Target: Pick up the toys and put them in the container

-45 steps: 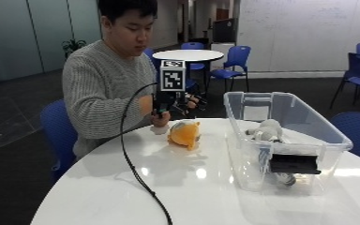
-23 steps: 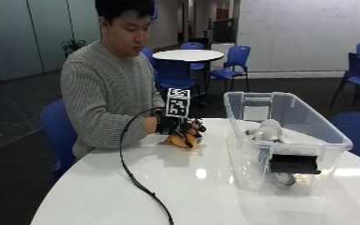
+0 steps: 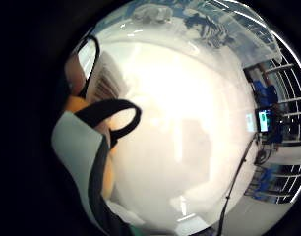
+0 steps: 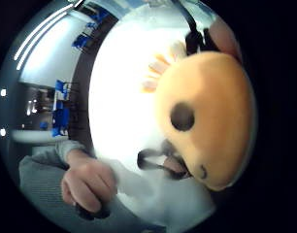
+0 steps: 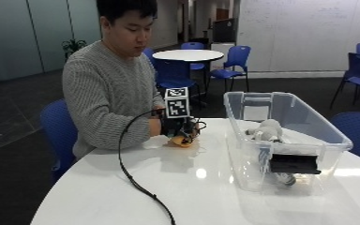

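The person [image 5: 108,93] wears a grey knitted sweater [image 5: 102,101] with long sleeves and a round neck. The knit looks thick and has small ribs in it. The sleeve ends in a ribbed cuff, which shows in the thumb side palm view too [image 4: 46,170]. The right hand [image 5: 179,127] has a black glove on it. Black straps [image 3: 108,120] go across the hand in loops, and one is a thin loop by a finger. There is a pale grey-white plastic piece [image 3: 74,147] under the straps, with a black band running down it. The other hand [image 4: 88,187] wears nothing.
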Motion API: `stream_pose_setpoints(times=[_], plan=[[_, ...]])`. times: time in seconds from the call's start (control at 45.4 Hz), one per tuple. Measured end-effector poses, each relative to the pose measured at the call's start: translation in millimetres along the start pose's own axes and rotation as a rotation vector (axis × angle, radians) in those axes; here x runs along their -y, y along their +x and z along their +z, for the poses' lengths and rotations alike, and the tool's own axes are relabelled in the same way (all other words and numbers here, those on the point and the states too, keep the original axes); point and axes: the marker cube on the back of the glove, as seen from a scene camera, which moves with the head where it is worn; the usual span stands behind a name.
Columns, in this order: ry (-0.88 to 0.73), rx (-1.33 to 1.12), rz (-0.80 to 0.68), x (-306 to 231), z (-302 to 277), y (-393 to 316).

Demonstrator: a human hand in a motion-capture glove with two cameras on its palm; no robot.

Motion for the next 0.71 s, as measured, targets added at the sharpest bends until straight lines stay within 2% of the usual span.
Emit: stream_pose_setpoints(times=[0.309,0.397,0.529,0.617,0.705], plan=[[0.002,0.005,-0.05,5.3,-26.8,3.5],[0.03,-0.004,-0.105,20.8,-48.7,-1.1],[0.15,0.06,-0.137,69.8,-123.5,7.3],[0.217,0.14,-0.063,123.0,-176.8,27.3],[0.22,0.105,0.051,175.1,-192.8,40.6]])
